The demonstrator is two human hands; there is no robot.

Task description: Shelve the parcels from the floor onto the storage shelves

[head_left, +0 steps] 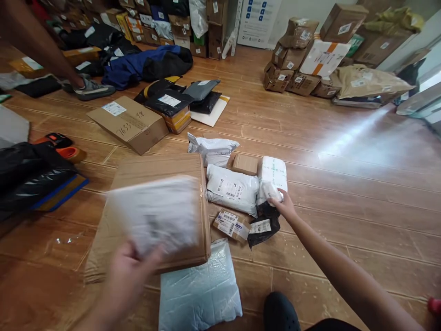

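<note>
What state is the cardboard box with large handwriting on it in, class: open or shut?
Shut, as far as the picture shows: the box has a flat upper face, with no flap raised. Its underside is hidden.

Left hand (pixel 132 271) and white mailer (pixel 165 211) are blurred — print unreadable.

Brown wood-plank floor (pixel 327 197), glare at right. Upper left: another person's leg (pixel 37 41) in a gray sneaker (pixel 94 90), beside a blue-and-black fabric bundle (pixel 144 64). Below that, brown cardboard carton with handwriting and white label (pixel 129 122), lying near a black plastic-wrapped parcel (pixel 170 102) on yellow-brown boxes (pixel 178 120). Just right: gray plastic mailer (pixel 202 88) over a black one (pixel 208 103), white flat panel (pixel 221 109) underneath. Left edge: black plastic bag (pixel 31 172), orange-and-black slippers (pixel 67 151). Back: white poster with blue icons (pixel 258 20). Upper right: white box with orange tape (pixel 322 57) among stacked brown cartons (pixel 289 57).
</note>
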